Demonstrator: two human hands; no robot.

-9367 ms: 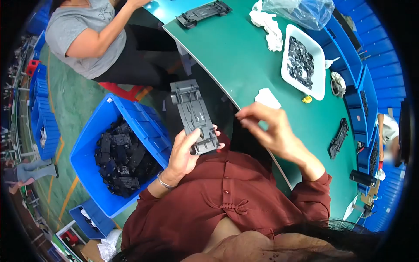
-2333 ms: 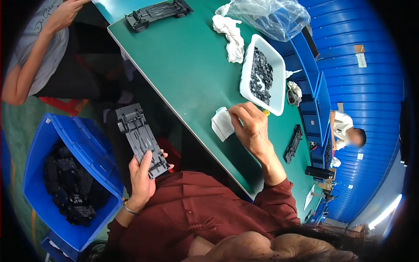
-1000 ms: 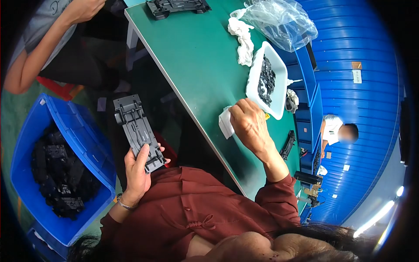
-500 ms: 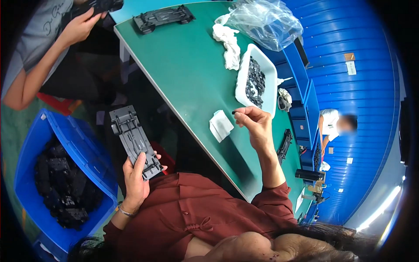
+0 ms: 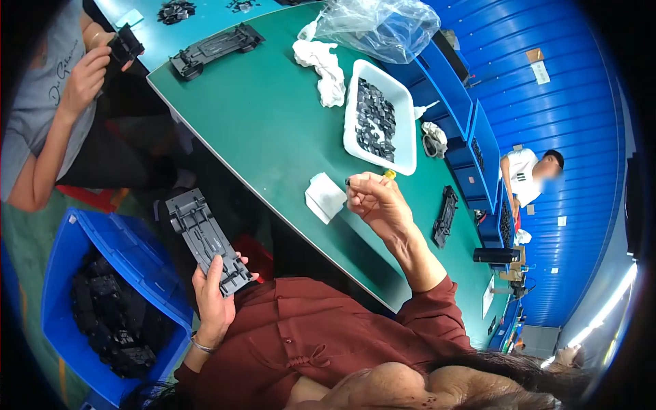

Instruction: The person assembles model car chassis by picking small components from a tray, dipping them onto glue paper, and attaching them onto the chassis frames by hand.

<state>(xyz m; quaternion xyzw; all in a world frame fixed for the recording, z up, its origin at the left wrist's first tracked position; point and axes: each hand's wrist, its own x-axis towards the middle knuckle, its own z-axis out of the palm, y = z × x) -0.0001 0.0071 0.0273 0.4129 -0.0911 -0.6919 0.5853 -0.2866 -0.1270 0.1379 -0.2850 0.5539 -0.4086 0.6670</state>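
Left hand (image 5: 213,307) grips the grey chassis (image 5: 203,236) near one end — likely for steadiness; right hand (image 5: 383,206) pinches a black bit (image 5: 348,182) (tiny!).

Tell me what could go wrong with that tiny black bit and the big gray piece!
The tiny black bit, pinched in the right hand, might slip and be hard to find. The gray piece, held past the edge of the table by the left hand, could fall if that grip loosens.
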